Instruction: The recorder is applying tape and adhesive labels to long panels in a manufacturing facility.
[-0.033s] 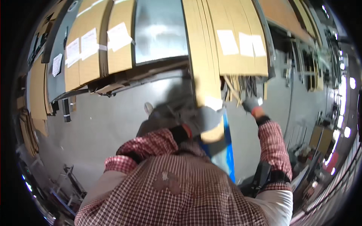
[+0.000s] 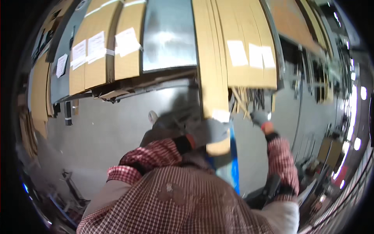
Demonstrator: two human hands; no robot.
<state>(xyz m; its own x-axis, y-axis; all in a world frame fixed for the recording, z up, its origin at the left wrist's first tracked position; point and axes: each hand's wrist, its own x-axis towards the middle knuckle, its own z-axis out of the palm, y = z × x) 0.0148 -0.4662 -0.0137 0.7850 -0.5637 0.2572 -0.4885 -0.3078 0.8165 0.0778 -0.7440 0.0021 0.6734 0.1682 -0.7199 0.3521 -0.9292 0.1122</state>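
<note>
Across a long narrow cardboard box [image 2: 212, 62], which juts out toward my body, lies my left hand [image 2: 210, 132] in a grey glove. Its fingers wrap over the box by the right edge, just below a white label [image 2: 221, 115]. My right hand [image 2: 258, 117], in a dark grey glove with a red cuff, is held out to the right. Its fingers are closed, beside the lower end of a thin tan strip [image 2: 240, 102]; whether they grip that strip is unclear. A small bright white spot shows at this hand. Under the box end sits a blue and white surface [image 2: 233, 167].
Wide cardboard boxes [image 2: 253, 74] with white papers stand right of the long box, dark and tan strips [image 2: 257, 100] hanging beneath. More labelled cartons [image 2: 93, 70] and a shiny grey panel [image 2: 169, 43] are to the left. Grey floor [image 2: 105, 124] lies below; racks line the right.
The boxes and both hands appear slightly lower in the picture, as the view has shifted. Both hands keep nearly the same places relative to the boxes.
</note>
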